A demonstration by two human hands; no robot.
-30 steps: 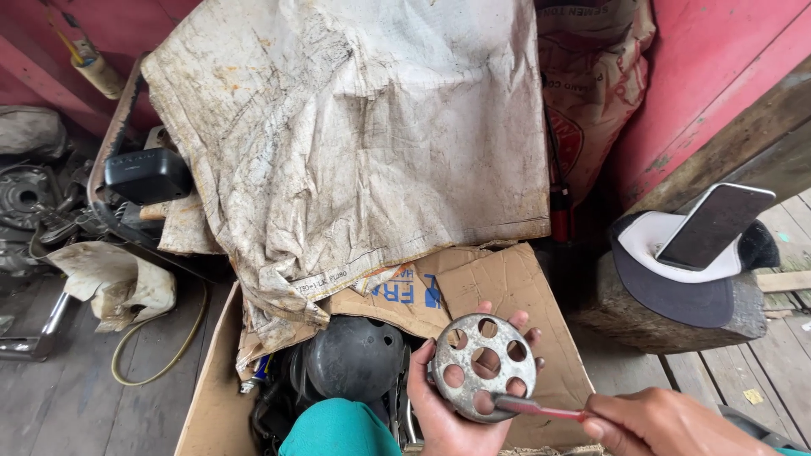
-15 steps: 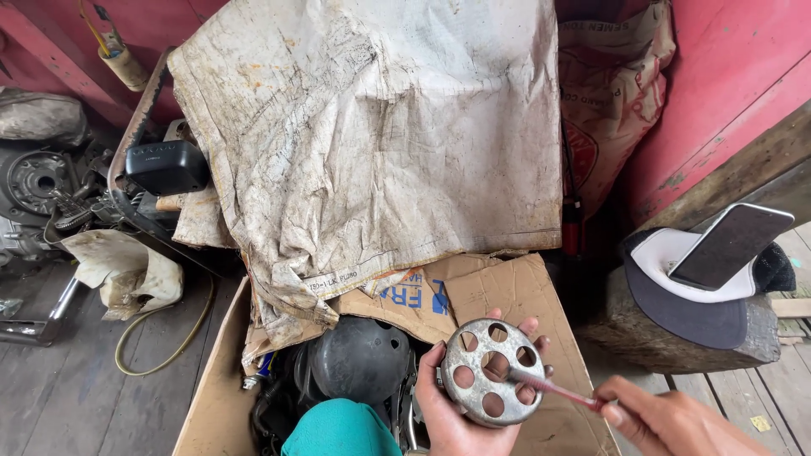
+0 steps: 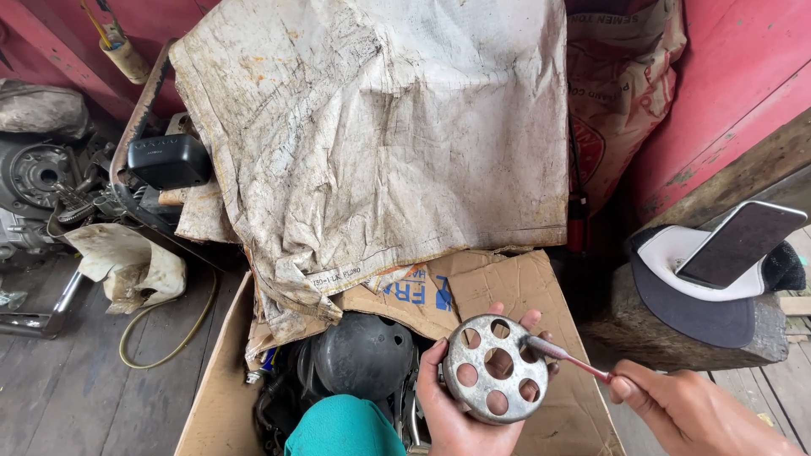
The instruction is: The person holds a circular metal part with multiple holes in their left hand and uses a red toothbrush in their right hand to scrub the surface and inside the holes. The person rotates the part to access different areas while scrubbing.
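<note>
**Inspection: perforated metal disc under brushing over a cardboard box**

Far left of the frame: engine parts (image 3: 34,181) and a crumpled cloth (image 3: 127,266) lie on the plank floor (image 3: 84,397). A black case (image 3: 169,160) sits just above them, at the edge of a large soiled sack (image 3: 372,135) that fills the upper centre and drapes over the back of an open cardboard box (image 3: 507,283).

Lower centre: a dark domed cover (image 3: 359,355) rests inside the box among dark parts too crowded to tell apart. A teal-clad knee (image 3: 342,431) shows at the bottom edge.

Just right of centre, low in the frame: the left hand (image 3: 448,414) is clamped around a round metal disc with holes (image 3: 494,367), palm below it, fingertips showing past its far rim. The disc is held in the air above the box, face up.

Lower right: the right hand (image 3: 693,414) is closed on the handle of a red toothbrush (image 3: 566,355), whose head touches the disc's upper right rim.

Right edge: a phone (image 3: 739,245) leans on a cap (image 3: 697,295) set on a wooden block (image 3: 701,333), against a red wall (image 3: 726,76).

Judgement on progress: the disc's face reads grey with dull patches remaining, so cleaning appears part done; the underside is not visible and cannot be assessed.
</note>
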